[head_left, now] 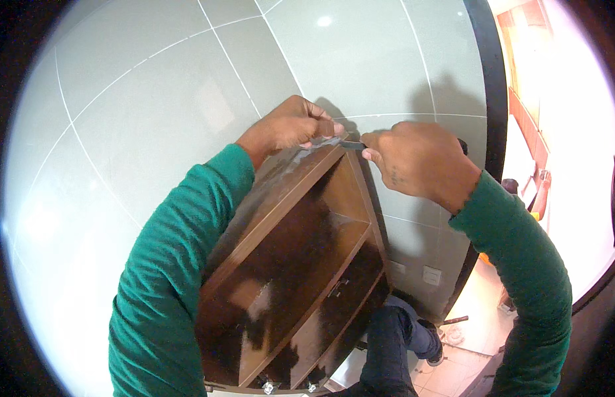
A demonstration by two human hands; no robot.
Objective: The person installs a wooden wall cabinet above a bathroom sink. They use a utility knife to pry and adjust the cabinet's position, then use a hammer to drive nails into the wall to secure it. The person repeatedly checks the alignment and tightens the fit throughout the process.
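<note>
At the top corner of a brown wooden cabinet [301,241], my right hand [423,159] is closed around a hand tool with a narrow flat metal blade [351,145]. The blade points left and meets the cabinet's top edge; its grip is mostly hidden in my fist, with a dark end showing behind. My left hand [295,127] is closed in a pinch just left of the blade tip, over the same corner. What its fingers hold, if anything, is hidden. Below them, a whitish-grey ragged patch [311,153] marks the cabinet's top surface.
Grey tiled walls [155,112] meet in the corner behind the cabinet. The cabinet has open shelves and a dark drawer-like front with a handle [338,287]. A wall socket [432,275] sits low on the right, beside a dark door frame [491,73]. My leg [387,351] is below.
</note>
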